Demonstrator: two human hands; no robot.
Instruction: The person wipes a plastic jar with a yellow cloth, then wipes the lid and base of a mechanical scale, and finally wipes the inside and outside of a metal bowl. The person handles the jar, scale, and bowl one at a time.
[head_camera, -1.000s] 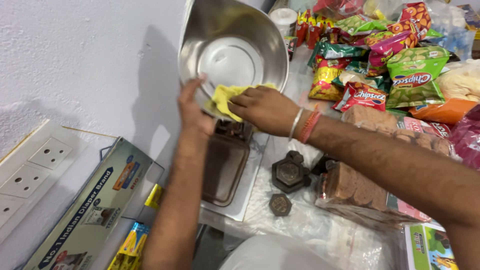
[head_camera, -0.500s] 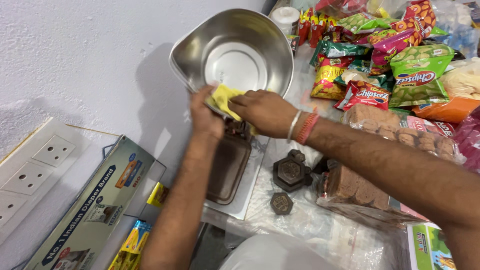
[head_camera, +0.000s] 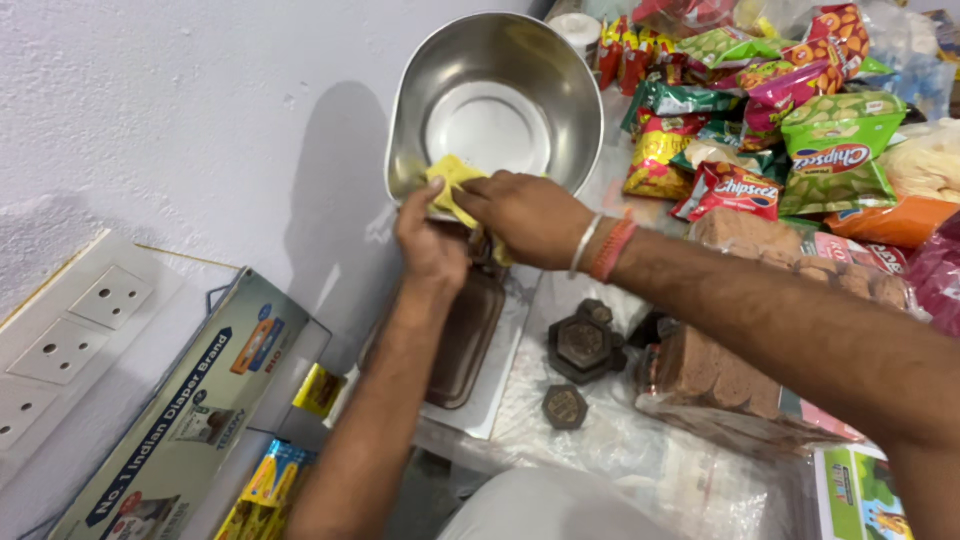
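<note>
A shiny steel scale pan leans against the white wall, its near rim held by my left hand. My right hand presses a yellow cloth against that near rim, the fingers closed on the cloth. Below both hands lies the brown platform of a weighing scale. Three dark hexagonal iron weights sit just right of the scale, under my right forearm.
Colourful snack packets are heaped at the back right. Clear bags of brown biscuits lie at the right. A long printed carton and a white socket board are against the wall on the left.
The pan has tipped and shifted so that its opening faces more toward me. Both hands have moved along its near rim with the yellow cloth.
</note>
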